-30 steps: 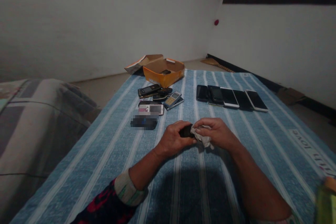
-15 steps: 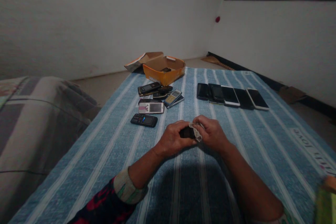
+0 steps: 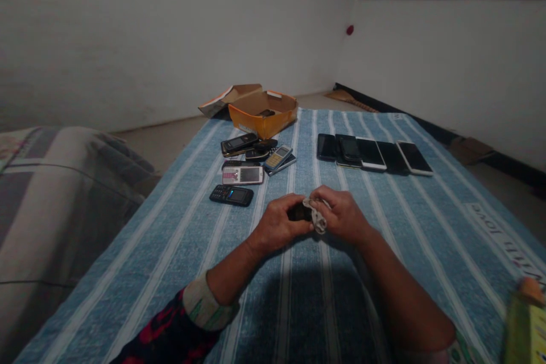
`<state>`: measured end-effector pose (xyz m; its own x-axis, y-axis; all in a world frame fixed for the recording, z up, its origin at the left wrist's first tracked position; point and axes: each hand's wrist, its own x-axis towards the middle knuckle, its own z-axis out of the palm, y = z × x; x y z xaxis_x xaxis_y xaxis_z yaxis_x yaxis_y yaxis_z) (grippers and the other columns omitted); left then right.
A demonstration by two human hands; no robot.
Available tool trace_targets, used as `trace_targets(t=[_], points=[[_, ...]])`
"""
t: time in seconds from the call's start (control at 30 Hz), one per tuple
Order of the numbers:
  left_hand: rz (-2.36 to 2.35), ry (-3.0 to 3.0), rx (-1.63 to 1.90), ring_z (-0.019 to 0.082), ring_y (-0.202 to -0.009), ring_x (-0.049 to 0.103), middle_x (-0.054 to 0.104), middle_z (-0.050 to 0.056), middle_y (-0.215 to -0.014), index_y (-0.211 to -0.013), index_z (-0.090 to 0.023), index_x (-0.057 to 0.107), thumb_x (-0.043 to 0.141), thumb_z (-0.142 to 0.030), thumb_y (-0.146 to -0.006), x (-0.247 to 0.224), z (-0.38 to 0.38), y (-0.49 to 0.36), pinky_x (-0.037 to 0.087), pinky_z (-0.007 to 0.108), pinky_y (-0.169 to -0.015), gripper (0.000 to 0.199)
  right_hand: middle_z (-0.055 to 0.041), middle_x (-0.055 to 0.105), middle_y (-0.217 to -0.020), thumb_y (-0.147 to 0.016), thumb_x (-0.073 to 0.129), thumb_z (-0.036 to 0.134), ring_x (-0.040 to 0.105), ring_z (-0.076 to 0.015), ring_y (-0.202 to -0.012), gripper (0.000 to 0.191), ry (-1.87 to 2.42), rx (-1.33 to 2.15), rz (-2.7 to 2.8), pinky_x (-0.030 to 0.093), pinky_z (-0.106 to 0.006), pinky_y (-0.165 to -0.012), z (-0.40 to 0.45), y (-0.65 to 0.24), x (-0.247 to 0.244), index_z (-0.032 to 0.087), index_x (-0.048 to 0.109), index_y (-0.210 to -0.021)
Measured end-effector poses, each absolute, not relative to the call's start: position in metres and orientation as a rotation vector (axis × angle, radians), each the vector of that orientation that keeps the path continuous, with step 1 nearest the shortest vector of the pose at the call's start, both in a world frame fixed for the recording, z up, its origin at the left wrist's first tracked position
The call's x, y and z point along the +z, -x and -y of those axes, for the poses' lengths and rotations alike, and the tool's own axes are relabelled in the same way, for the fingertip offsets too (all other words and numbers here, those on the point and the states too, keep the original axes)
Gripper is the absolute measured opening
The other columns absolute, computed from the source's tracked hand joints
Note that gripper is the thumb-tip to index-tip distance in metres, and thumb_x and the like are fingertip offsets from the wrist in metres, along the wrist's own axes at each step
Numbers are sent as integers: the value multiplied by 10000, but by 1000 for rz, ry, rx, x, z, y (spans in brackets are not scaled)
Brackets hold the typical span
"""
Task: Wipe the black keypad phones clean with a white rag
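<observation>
My left hand [image 3: 277, 223] is closed around a small dark phone [image 3: 300, 213], held above the striped blue cloth [image 3: 239, 307]. A crumpled pale cloth [image 3: 318, 219] is pinched in my right hand [image 3: 341, 216] and pressed against the phone's right end. Much of the phone is hidden by my fingers and the pale cloth. Left of my hands lies a black keypad phone [image 3: 231, 195], with a white-and-pink phone [image 3: 243, 175] just beyond it. Farther back, a silver-blue keypad phone [image 3: 278, 157] rests on another phone, near a pile of dark phones [image 3: 239, 143].
An open orange cardboard box [image 3: 260, 125] with a dark item inside stands at the back. Several smartphones lie in a row at right, ending with a white-framed one [image 3: 414, 158]. A greenish-yellow bottle [image 3: 522, 324] stands at the lower right. A draped seat [image 3: 63, 210] is at left.
The pale cloth has shifted slightly and bunched lower at the phone's end. Both hands keep their hold; the whole view has swung slightly, so things sit a little farther left.
</observation>
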<state>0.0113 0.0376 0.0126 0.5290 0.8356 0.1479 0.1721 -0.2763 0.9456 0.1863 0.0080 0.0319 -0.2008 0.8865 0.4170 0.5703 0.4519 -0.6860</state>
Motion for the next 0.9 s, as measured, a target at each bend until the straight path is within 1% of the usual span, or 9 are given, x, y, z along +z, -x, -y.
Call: trace_targets(t=[0.13, 0.3, 0.4, 0.5, 0.57, 0.63, 0.77, 0.9], points=[[-815, -1780, 807, 172, -788, 588, 644, 25, -832, -917, -147, 696, 765, -270, -636, 13, -38, -10, 492, 293, -722, 314, 0, 590, -641, -886, 434, 224, 534, -124, -572, 203, 1243, 302, 1927, 378, -240, -584, -10, -178, 26, 197, 589, -756], [-839, -1818, 825, 186, -804, 596, 647, 33, -833, -921, -147, 695, 768, -281, -640, 13, -35, -12, 492, 307, -738, 320, -16, 603, -639, -896, 418, 223, 538, -135, -570, 229, 1297, 165, 1966, 359, -243, -568, -13, -178, 17, 194, 590, -748], [-855, -1862, 849, 200, -843, 607, 661, 41, -874, -952, -158, 691, 788, -273, -618, 12, -34, -13, 494, 326, -773, 366, -16, 619, -644, -874, 453, 208, 552, -143, -572, 186, 1373, 159, 1936, 357, -246, -566, -14, -182, 17, 195, 603, -765], [-890, -1880, 895, 198, -842, 608, 660, 38, -893, -985, -167, 681, 811, -282, -588, 10, -35, -14, 494, 332, -781, 433, -6, 625, -641, -841, 497, 187, 568, -142, -582, 145, 1405, 260, 1860, 374, -241, -581, -15, -190, 22, 197, 615, -758], [-925, -1886, 912, 190, -817, 603, 650, 29, -867, -967, -165, 681, 811, -288, -587, 9, -36, -14, 493, 322, -760, 420, 5, 622, -633, -834, 511, 182, 571, -134, -583, 142, 1354, 381, 1853, 387, -233, -589, -14, -193, 26, 200, 616, -741], [-949, -1887, 907, 179, -790, 596, 638, 21, -833, -943, -159, 681, 791, -272, -606, 8, -36, -14, 492, 310, -735, 373, 7, 620, -630, -838, 512, 187, 569, -134, -579, 142, 1311, 431, 1898, 389, -235, -590, -13, -192, 29, 201, 618, -744], [-921, -1877, 867, 179, -816, 599, 648, 23, -853, -948, -163, 682, 745, -216, -639, 11, -34, -12, 491, 308, -753, 320, -14, 621, -641, -857, 479, 199, 563, -151, -568, 159, 1379, 263, 1955, 361, -257, -575, -12, -180, 23, 197, 620, -783], [-915, -1883, 865, 188, -826, 601, 653, 29, -869, -954, -158, 677, 780, -235, -609, 13, -31, -14, 490, 321, -762, 369, -19, 619, -634, -866, 446, 204, 568, -158, -573, 184, 1448, 178, 1912, 361, -260, -576, -15, -174, 15, 198, 613, -789]])
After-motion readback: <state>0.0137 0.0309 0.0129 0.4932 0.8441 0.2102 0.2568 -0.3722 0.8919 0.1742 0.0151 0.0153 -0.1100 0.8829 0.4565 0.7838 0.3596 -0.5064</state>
